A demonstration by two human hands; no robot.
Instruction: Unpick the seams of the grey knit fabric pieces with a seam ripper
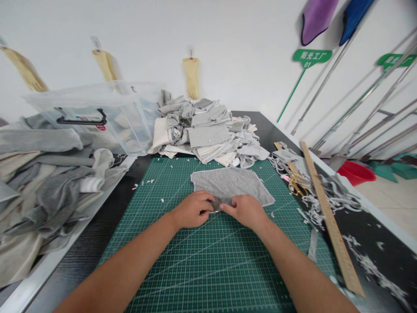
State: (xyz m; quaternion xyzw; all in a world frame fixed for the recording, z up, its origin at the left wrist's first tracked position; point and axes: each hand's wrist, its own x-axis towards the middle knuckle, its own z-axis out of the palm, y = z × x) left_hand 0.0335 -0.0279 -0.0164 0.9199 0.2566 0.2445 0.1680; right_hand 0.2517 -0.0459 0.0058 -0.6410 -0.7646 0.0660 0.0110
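Grey cloth point(233, 182) lies directly beyond our two hands at the centre of the frame, its near edge meeting our fingers and its long axis running across the view, dipping slightly toward the right. Our left hand point(193, 210) is half curled at the near left part, thumb and forefinger close together at the edge; our right hand point(246, 211) is loosely curled with its thumb reaching leftward along that edge. We cannot tell whether either one truly grips the fabric. Both are about equally near, though more cloth stretches out past the right. Beneath it we have the green cutting mat point(202, 265); farther out, a wooden ruler point(330, 221) slants at the right, a pile of fabric pieces point(210, 134) rises at upper centre, and a clear bin point(146, 124) stands at upper left.
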